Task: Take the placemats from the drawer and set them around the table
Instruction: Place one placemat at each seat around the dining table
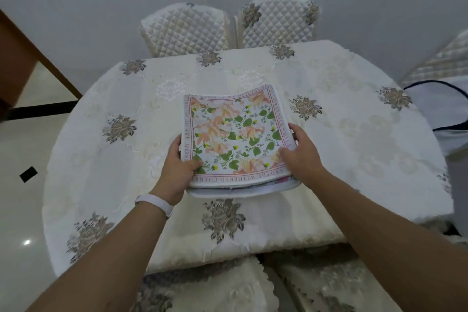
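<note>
Your left hand [177, 167] and right hand [302, 157] grip the placemat stack [235, 134] over the surface [354, 159] (drawer step seemingly done); next, peel one off.

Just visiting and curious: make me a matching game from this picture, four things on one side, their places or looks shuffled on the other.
1 placemat stack
2 wristband
3 quilted chairs
4 tablecloth

A side by side beyond the tablecloth
B on the left wrist
C cream with grey flowers
D gripped by left hand and right hand

Pairs: 1-D, 2-B, 3-A, 4-C
</note>
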Demonstrator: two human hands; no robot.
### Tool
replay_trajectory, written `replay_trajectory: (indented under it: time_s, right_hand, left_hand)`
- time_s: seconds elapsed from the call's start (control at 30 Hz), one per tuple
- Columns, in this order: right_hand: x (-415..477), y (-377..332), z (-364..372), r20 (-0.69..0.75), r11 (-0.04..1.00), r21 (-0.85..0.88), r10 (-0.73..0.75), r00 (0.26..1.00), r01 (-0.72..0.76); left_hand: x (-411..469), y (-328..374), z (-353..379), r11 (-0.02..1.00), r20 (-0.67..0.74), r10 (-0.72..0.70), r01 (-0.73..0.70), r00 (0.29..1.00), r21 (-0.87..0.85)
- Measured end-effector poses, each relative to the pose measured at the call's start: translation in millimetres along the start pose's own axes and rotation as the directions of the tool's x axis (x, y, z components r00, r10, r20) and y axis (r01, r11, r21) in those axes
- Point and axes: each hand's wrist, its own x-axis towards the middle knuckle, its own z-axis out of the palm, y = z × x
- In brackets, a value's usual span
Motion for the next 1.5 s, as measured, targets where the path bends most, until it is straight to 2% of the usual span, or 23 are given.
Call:
replay_trajectory:
  time_s: [0.4, 0.67, 0.87, 0.97, 1.07, 1.2, 1.5]
  right_hand:
    - [127.0, 29.4, 24.2, -0.070, 0.995, -0.091, 0.043, 0.997, -0.049]
    - [166.8, 72.1, 38.2, -0.080, 0.982, -0.136, 0.117, 0.990, -0.127]
    - [168.3, 82.6, 45.0, -0.119, 0.934, -0.294, 0.173, 0.978, -0.201]
    - [165.6, 74.2, 44.7, -0.151, 0.933, -0.302, 0.154, 0.977, -0.194]
    - [164.4, 68.0, 44.5, -0.186, 0.956, -0.208, 0.169, 0.968, -0.207]
    - [161.0, 60.6, 38.7, -0.133, 0.971, -0.084, 0.211, 0.968, -0.223]
    - [107.1, 36.3, 26.6, -0.095, 0.989, 0.067, 0.140, 0.986, -0.134]
  left_hand:
    - [141.3, -24.4, 41.9, 0.999, 0.021, -0.012, 0.010, 1.000, 0.052]
    - [181.2, -65.3, 53.5, 0.987, -0.030, -0.066, 0.070, 0.997, 0.143]
    - [177.3, -68.7, 54.5, 0.926, -0.084, 0.056, -0.020, 0.995, 0.376]
    - [178.4, -75.0, 48.4, 0.887, -0.122, 0.097, -0.030, 0.988, 0.460]
    - [169.6, -61.5, 52.4, 0.901, -0.169, 0.125, -0.040, 0.978, 0.432]
    - [164.6, -51.8, 58.0, 0.970, -0.207, 0.030, 0.021, 0.978, 0.240]
    - [107.5, -34.9, 37.7, 0.995, -0.237, 0.002, 0.023, 0.972, 0.100]
